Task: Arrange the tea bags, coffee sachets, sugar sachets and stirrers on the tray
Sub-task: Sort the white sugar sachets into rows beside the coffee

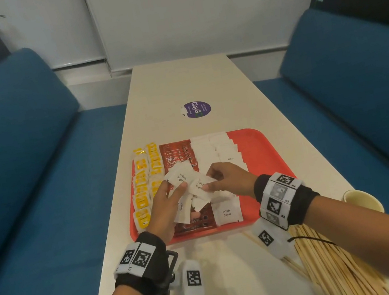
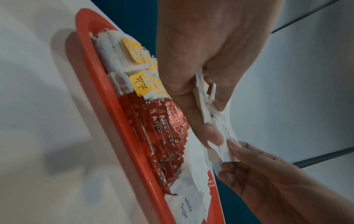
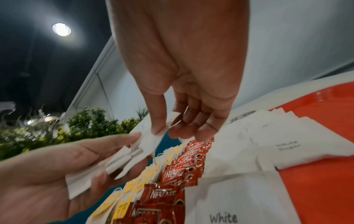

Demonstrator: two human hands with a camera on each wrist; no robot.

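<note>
Stirrers (image 1: 339, 267): wooden sticks piled on the table nearest the body, right side, not on the tray yet
Left hand (image 1: 165, 209): curled round a fanned bunch of sugar sachets (image 1: 180, 178), above the tray's near middle
Right hand (image 1: 230, 180): thumb and forefinger pinch one sachet out of the fan
Best move: peel just one, lay it flat, label up
Tray (image 1: 260, 141): tea bags (image 1: 142, 182) left, coffee sachets (image 1: 176, 155) centre, sugar rows right, bare red far right

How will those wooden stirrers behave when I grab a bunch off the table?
The wooden stirrers look thin, stiff and light, so they probably lift easily. They lie loose and fanned beside the right hand's wrist, so a bunch may splay or shed sticks. Being so slender, they may snap under a hard grip.
</note>
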